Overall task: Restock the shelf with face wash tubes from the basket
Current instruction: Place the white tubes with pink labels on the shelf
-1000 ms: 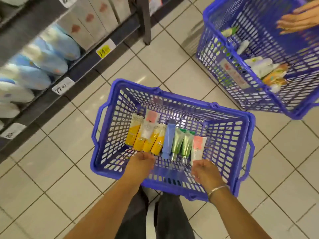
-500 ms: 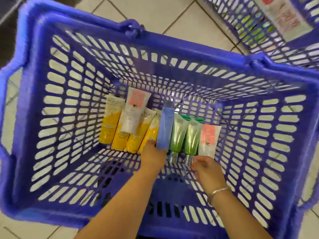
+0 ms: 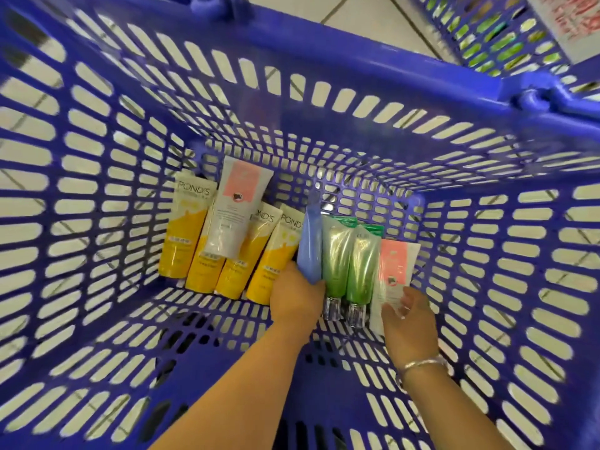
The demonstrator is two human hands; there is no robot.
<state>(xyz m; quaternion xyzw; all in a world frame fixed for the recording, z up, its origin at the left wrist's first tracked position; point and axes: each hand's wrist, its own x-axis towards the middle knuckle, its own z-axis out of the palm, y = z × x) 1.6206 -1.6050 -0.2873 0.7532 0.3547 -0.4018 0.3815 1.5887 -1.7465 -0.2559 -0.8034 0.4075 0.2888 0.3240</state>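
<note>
1. Our left hand (image 3: 297, 298) reaches into the blue slotted plastic basket (image 3: 324, 60), fingers curled round the bottom of the pale blue tube (image 3: 310, 246).
2. Our right hand (image 3: 407, 319) pinches the lower end of a white tube with a pink label (image 3: 393, 271).
3. Between them lie two green tubes with clear caps (image 3: 349, 264).
4. Further left lie four yellow Pond's tubes (image 3: 207, 251), another pink-labelled white tube (image 3: 235, 206) across them.
</note>
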